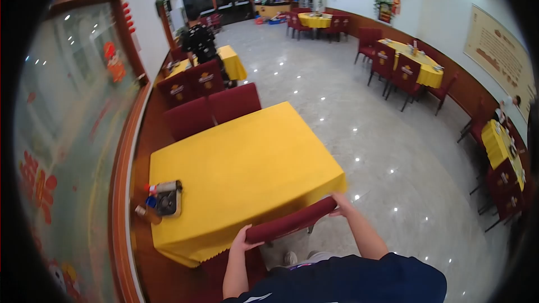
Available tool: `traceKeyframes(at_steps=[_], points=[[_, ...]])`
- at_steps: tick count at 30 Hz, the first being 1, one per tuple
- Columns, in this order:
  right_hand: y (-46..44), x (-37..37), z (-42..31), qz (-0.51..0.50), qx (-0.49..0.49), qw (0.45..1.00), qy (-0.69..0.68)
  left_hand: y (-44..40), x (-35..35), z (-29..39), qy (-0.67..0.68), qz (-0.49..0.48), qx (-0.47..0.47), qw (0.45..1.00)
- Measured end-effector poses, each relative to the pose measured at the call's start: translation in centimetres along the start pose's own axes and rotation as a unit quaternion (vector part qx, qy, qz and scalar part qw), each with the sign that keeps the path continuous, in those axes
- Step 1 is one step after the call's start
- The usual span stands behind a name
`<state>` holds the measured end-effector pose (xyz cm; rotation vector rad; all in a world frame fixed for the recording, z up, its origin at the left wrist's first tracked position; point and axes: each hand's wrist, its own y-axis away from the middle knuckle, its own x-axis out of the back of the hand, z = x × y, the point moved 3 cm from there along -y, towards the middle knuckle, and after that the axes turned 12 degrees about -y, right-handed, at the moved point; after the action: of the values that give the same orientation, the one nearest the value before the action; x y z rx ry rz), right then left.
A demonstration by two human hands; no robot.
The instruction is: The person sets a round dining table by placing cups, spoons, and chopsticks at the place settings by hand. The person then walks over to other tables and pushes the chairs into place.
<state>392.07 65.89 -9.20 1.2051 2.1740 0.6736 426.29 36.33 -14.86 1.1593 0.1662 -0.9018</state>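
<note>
Both my hands grip the top of a dark red chair back [292,220] at the near side of a table. My left hand [242,239] is closed around its left end, thumb on the near face. At the opposite end, my right hand [338,205] holds the right corner with its fingers wrapped over the edge. Just beyond the chair back lies a yellow tablecloth [247,157] covering the table. A portable stove [168,198] with bottles beside it stands at the table's left end.
Two red chairs [234,102] stand at the table's far side. Behind them a person in dark clothes [201,45] is beside another yellow table [230,59]. A glass window [73,123] runs along the left. More tables and chairs [405,70] line the right wall; grey tiled floor [331,112] lies between.
</note>
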Motion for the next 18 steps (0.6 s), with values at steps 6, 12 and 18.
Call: traceKeyframes(at_steps=[6, 12, 18], points=[[-2.0, -0.6, 1.0, -0.109, -0.119, 0.986, 0.034, -2.6, 1.0, 0.6, -0.025, 0.043, 0.069, 0.996], [-3.1, -0.3, 0.2, -0.111, -0.158, 0.978, 0.078, -1.9, 0.7, -0.4, 0.014, 0.102, 0.051, 0.993], [-4.8, 1.9, 2.0, -0.097, -0.119, 0.981, 0.115, 0.2, -1.0, -3.8, 0.01, 0.153, 0.039, 0.987]])
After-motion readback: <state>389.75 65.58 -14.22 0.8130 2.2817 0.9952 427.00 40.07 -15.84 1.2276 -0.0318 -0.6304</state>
